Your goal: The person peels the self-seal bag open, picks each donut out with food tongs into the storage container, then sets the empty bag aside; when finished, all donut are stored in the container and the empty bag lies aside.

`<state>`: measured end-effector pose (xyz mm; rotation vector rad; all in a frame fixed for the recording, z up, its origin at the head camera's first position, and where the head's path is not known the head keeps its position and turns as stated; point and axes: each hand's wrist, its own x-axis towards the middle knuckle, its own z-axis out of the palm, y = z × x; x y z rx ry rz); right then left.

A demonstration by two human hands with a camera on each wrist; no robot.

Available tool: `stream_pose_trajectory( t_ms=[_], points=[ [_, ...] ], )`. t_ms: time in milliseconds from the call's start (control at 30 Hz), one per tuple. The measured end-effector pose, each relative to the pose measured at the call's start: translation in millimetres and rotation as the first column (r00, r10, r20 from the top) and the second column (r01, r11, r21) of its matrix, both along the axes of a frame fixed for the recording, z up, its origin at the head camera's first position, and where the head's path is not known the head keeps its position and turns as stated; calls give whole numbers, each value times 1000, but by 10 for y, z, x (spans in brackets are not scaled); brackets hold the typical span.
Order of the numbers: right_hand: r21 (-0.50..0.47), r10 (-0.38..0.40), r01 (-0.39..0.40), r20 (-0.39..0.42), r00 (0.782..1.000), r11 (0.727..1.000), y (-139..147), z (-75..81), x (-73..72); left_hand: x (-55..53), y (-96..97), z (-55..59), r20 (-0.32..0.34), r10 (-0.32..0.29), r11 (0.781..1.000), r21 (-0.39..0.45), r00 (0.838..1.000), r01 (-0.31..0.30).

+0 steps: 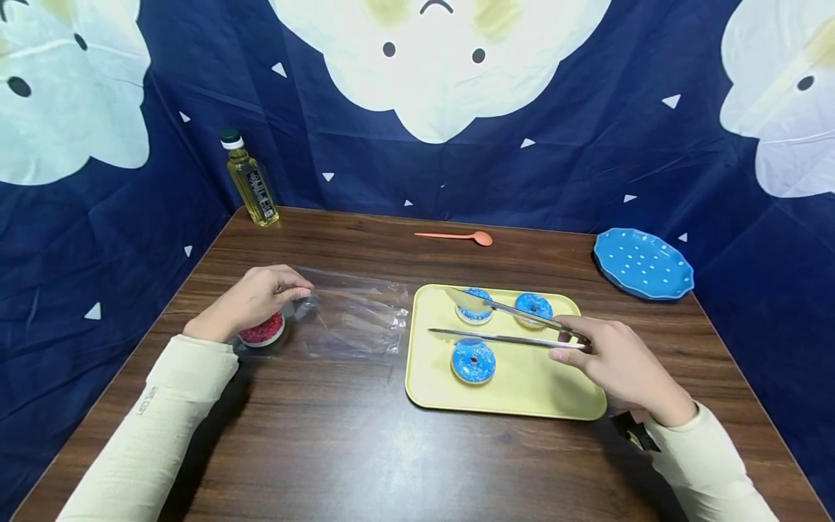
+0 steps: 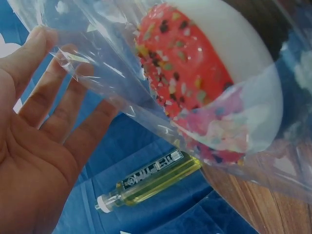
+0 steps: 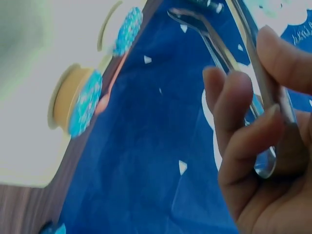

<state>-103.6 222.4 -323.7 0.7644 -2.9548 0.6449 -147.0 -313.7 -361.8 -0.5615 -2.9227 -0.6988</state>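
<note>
My left hand (image 1: pixel 264 290) pinches the edge of a clear plastic bag (image 1: pixel 355 315), thumb and fingertips at the film in the left wrist view. A donut (image 2: pixel 190 63) with red icing and coloured sprinkles shows through the bag; in the head view it is partly hidden under the left hand. My right hand (image 1: pixel 616 355) grips metal tongs (image 1: pixel 515 312), their two arms spread apart over a yellow tray (image 1: pixel 522 395). Three blue-iced donuts lie on the tray: a front one (image 1: pixel 474 361), a back one (image 1: pixel 474 308) partly covered by the tongs, and a back right one (image 1: pixel 533 306).
An orange spoon (image 1: pixel 457 236) lies near the table's back edge. A bottle of yellow oil (image 1: pixel 253 181) stands at the back left corner. At the back right is a blue dotted plate (image 1: pixel 642 262). Dark blue cloth (image 1: pixel 365 167) hangs behind the wooden table (image 1: pixel 326 442).
</note>
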Motion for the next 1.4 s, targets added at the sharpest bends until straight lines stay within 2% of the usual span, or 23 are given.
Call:
stream_pose_trajectory(
  t_ms=[100,300,400,733,1067,1400],
  points=[
    [25,9,-9,7,1000,1000,-111,-6,-84,0,3,0,0,0,1000,0,1000,0],
    [38,74,-73,-33,997,997,-356,-46,-238,-9,6,19,-14,-11,1000,-6,1000,11],
    [46,118,-115,-63,991,992,-492,-69,-315,-16,3,23,-19,-10,1000,-5,1000,10],
    [85,203,-197,-77,976,977,-863,-176,-503,-19,1,-2,-38,-21,1000,10,999,22],
    [100,242,-237,-43,969,966,-1160,-198,-637,-12,4,0,-54,-21,999,38,998,23],
    [126,252,-256,46,967,958,-1347,-252,-655,-8,0,12,-46,-20,999,25,999,21]
  ],
)
